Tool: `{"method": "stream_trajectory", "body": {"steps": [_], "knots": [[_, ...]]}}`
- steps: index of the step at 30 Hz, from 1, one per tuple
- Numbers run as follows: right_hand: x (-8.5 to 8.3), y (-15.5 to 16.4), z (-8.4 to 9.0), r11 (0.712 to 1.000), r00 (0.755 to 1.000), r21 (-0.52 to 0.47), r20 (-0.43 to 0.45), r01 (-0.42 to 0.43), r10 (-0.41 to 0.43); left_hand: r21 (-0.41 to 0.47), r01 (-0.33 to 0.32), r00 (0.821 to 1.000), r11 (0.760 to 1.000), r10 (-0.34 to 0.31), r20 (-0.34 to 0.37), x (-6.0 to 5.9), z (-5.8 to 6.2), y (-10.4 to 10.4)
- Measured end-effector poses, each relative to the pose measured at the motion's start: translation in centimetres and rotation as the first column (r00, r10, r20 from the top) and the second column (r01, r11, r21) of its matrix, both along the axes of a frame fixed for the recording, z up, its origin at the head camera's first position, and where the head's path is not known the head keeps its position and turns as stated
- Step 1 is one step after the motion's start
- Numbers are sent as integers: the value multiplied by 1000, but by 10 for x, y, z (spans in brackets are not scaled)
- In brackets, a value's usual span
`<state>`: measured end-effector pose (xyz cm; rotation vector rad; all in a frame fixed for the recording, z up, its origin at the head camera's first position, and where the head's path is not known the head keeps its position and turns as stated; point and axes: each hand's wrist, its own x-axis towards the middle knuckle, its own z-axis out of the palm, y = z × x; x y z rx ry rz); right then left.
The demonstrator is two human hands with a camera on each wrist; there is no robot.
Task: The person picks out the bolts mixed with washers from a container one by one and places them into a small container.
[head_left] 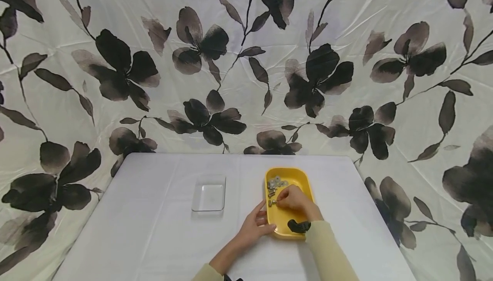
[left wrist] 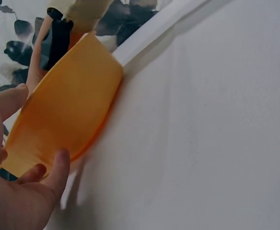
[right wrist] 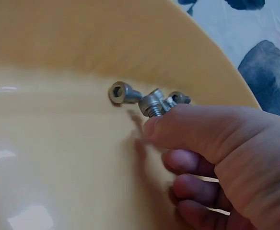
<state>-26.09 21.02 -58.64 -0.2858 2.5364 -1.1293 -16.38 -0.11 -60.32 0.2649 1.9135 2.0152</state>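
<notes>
Right hand [head_left: 294,198]: inside the yellow tray [head_left: 304,178], fingers curled, the tips pinching a small bolt [right wrist: 152,105] at its threaded end; the bolt's head points away from the palm.
Bolt: at the right hand's fingertips, just above the tray floor, touching or nearly touching the other bolts [right wrist: 121,92] that lie right beyond it against the tray's inner wall.
Washers [head_left: 276,182]: a small heap of flat metal rings in the far end of the tray, beyond the right hand's knuckles, apart from the fingers.
Left hand [head_left: 255,226]: fingers loosely spread and fairly straight, resting against the near left outer wall of the tray; the left wrist view shows thumb and fingertips [left wrist: 58,165] touching the tray's side, not wrapped round it.
Yellow tray: on the worktop [head_left: 154,238], between the two hands, its long side running away from the person.
Clear dish [head_left: 209,193]: on the worktop, well to the left of the left hand, nothing visible in it.
Black strap [head_left: 298,226]: on the right wrist, over the tray's near edge.
Sleeves [head_left: 327,251]: pale, covering both forearms.
Backdrop [head_left: 246,58]: pale cloth printed with dark flowers, behind and beside the worktop.
</notes>
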Motion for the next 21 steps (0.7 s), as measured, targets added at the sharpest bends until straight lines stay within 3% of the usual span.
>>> {"method": "stream_trajectory", "body": {"steps": [6, 11, 15, 18, 21], "knots": [[-3, 1, 8, 1000, 997, 15, -79, -9, 10, -180, -3, 996, 984, -13, -87, 4, 13, -19], [-6, -1, 26, 999, 988, 27, -149, -31, 35, -265, 22, 991, 964, -57, -123, 12, 30, -55], [-6, -4, 42, 999, 983, 47, -183, -17, 25, -311, -10, 965, 950, -73, -253, 20, 42, -95], [-7, -8, 54, 998, 977, 58, -212, -1, 13, -341, -84, 933, 936, -46, -357, 25, 53, -120], [-9, -14, 66, 998, 968, 59, -249, 9, 6, -377, -168, 913, 911, 0, -408, 25, 64, -137]]}}
